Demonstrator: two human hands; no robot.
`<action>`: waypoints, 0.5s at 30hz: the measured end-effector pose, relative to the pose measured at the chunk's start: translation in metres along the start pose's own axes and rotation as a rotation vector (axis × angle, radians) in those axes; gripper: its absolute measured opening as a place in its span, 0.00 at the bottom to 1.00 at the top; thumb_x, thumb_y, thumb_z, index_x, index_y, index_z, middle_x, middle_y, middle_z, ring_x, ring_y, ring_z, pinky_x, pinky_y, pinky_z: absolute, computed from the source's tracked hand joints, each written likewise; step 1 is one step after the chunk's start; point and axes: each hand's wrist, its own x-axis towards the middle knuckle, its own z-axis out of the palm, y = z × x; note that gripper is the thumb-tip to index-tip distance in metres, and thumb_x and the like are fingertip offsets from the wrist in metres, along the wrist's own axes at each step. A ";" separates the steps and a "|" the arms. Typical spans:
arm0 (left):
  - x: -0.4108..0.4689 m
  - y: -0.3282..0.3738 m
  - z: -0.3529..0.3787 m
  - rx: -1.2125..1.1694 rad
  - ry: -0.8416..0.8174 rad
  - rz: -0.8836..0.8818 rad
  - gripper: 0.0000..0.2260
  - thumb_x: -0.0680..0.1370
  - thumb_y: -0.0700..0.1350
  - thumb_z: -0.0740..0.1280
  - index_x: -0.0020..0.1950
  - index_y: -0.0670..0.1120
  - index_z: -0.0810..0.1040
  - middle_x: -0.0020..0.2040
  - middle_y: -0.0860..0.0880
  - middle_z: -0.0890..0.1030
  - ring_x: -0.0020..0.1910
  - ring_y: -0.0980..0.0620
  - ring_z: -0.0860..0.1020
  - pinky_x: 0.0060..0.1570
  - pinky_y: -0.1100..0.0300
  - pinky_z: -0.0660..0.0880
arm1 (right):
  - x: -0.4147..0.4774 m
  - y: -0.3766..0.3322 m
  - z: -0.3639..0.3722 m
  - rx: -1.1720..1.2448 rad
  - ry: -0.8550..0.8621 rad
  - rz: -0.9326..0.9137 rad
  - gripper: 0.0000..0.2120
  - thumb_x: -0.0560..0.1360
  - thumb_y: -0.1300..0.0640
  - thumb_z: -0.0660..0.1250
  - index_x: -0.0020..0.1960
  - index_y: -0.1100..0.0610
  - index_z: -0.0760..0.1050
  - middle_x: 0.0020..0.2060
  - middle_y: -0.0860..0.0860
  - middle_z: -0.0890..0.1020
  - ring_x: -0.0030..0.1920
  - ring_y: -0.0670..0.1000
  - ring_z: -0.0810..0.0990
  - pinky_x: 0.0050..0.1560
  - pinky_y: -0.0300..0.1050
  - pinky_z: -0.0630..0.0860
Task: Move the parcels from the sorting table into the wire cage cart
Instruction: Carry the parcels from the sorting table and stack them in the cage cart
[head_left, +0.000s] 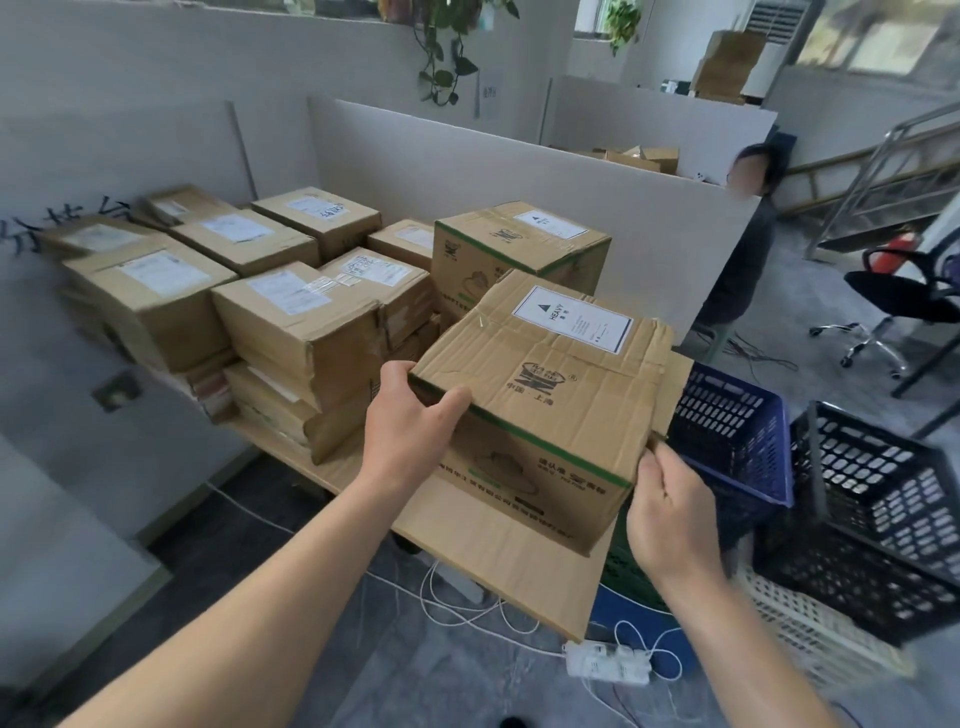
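A brown cardboard parcel (545, 384) with a green stripe and a white HEAVY label sits at the near right end of the sorting table (498, 545). My left hand (410, 421) grips its near left top corner, thumb on the top face. My right hand (670, 514) pinches its near right corner. A matching green-striped parcel (519, 244) stands just behind it. Several more taped parcels (291, 322) are stacked across the left and back of the table. No wire cage cart is visible.
A blue plastic crate (737, 431) and a black crate (883, 514) stand right of the table, with a pale crate (810, 629) below. A power strip (608, 662) and white cables lie on the floor. A person (748, 249) sits behind the partition near an office chair (904, 301).
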 end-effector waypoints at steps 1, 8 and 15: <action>-0.003 -0.005 -0.005 0.000 0.002 -0.007 0.20 0.76 0.51 0.72 0.63 0.50 0.68 0.48 0.56 0.79 0.42 0.59 0.79 0.33 0.64 0.73 | -0.006 0.001 0.003 -0.011 -0.013 -0.001 0.16 0.85 0.56 0.53 0.48 0.52 0.79 0.42 0.44 0.83 0.44 0.42 0.79 0.41 0.44 0.71; -0.012 -0.049 -0.038 0.039 0.031 -0.086 0.23 0.75 0.51 0.72 0.66 0.48 0.69 0.50 0.56 0.79 0.48 0.56 0.79 0.43 0.56 0.77 | -0.043 0.007 0.038 -0.062 -0.156 0.014 0.15 0.85 0.56 0.53 0.44 0.48 0.75 0.41 0.43 0.81 0.43 0.46 0.79 0.44 0.49 0.72; -0.016 -0.091 -0.048 0.102 0.030 -0.214 0.19 0.76 0.49 0.72 0.61 0.50 0.68 0.50 0.56 0.77 0.46 0.59 0.77 0.37 0.61 0.72 | -0.059 0.030 0.068 -0.123 -0.317 0.044 0.14 0.84 0.59 0.56 0.42 0.50 0.74 0.37 0.44 0.80 0.39 0.43 0.77 0.36 0.35 0.69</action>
